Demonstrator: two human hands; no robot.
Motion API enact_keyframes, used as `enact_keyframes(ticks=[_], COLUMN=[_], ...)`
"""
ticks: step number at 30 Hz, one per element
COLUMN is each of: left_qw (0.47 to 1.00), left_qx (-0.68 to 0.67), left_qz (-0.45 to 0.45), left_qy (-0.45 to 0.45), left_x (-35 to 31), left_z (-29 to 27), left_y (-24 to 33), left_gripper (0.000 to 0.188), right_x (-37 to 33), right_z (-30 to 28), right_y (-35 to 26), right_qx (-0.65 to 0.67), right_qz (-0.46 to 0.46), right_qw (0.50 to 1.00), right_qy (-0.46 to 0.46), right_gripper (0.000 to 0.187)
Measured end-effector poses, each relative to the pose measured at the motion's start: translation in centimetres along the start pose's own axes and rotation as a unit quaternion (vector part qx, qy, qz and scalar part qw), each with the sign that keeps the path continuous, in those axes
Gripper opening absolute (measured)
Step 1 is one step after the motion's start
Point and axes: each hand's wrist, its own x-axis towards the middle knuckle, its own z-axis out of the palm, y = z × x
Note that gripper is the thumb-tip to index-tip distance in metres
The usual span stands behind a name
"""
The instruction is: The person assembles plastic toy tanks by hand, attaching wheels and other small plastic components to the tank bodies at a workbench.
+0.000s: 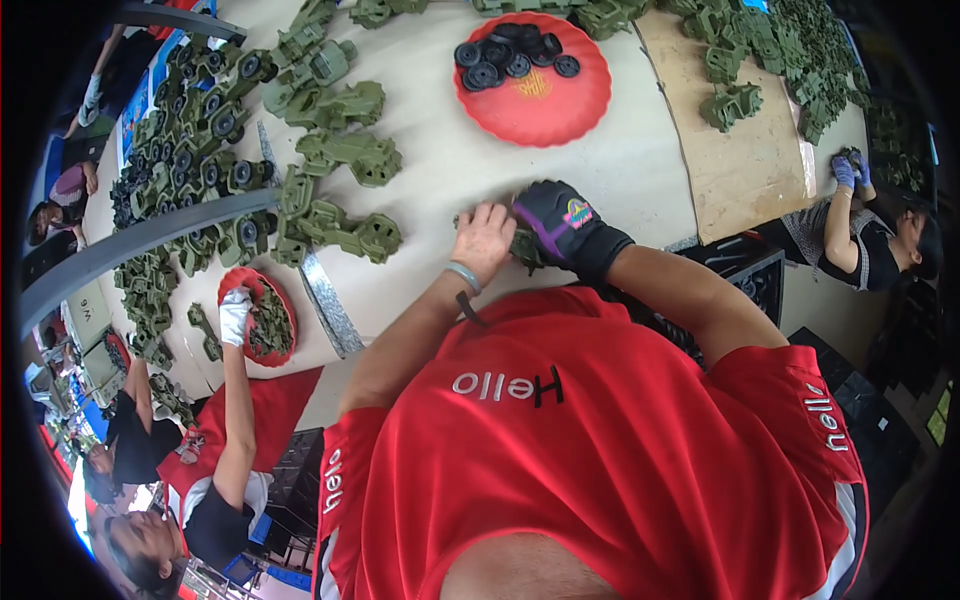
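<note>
Close to my body at the table's near edge, my two hands meet over a dark green plastic toy vehicle body (pixel 525 250). My left hand (pixel 484 240) is bare, with a band at the wrist, and its bent fingers press on the piece from the left. A black and purple glove covers my right hand (pixel 568 226), which is closed round the other side. Most of the piece is hidden under my hands. Beyond them, a scalloped red plate (pixel 582 108) holds several black toy wheels (pixel 484 75).
Green vehicle bodies (pixel 350 157) lie in rows to the left, beside many wheeled ones (pixel 190 150). At the left, a co-worker's gloved hand (pixel 234 316) reaches into a red basket (pixel 289 322). Cardboard (pixel 735 180) and more green parts (pixel 815 80) lie right, near another worker (pixel 850 235).
</note>
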Motion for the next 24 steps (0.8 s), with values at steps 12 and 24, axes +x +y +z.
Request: enact_keyframes(ticks=[12, 24], left_qw=[0.998, 0.959], left_qx=[0.003, -0.215], left_qz=[0.014, -0.146], left_qy=[0.064, -0.113], left_x=[0.5, 1.3], left_z=[1.6, -2.1], left_y=[-0.7, -0.6], left_gripper=[0.028, 0.058], right_x=[1.6, 8.7], right_z=[-1.4, -4.4], right_y=[0.0, 3.8], right_qx=[0.013, -0.028], right_qz=[-0.021, -0.011], right_qw=[0.998, 0.984], right_qy=[-0.062, 0.174], right_gripper=[0.032, 0.036])
